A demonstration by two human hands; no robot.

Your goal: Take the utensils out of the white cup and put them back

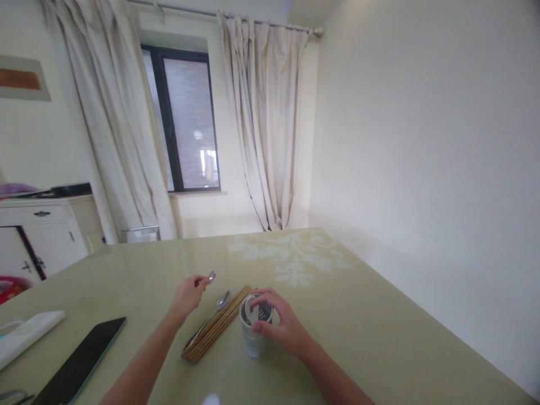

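Observation:
My left hand (189, 296) is closed on a small metal spoon (211, 276), whose shiny end sticks out past the fingertips; its other end is hidden in the hand. To the right, my right hand (282, 322) curves over the top of a grey utensil holder (254, 343), thumb at the near rim and fingers at the far rim. Small holes show in the dark inside of this round, upright container. Between the hands lies a bundle of wooden chopsticks (217, 326), slanting away to the right. Spoons (221, 300) lie along its left side.
A black tablet or phone-like slab (82, 360) lies at the left of the glossy table (379, 337), with a white packet (31, 334) beyond it. The wall (430, 140) borders the right side. A white cabinet (54, 230) stands at the far left.

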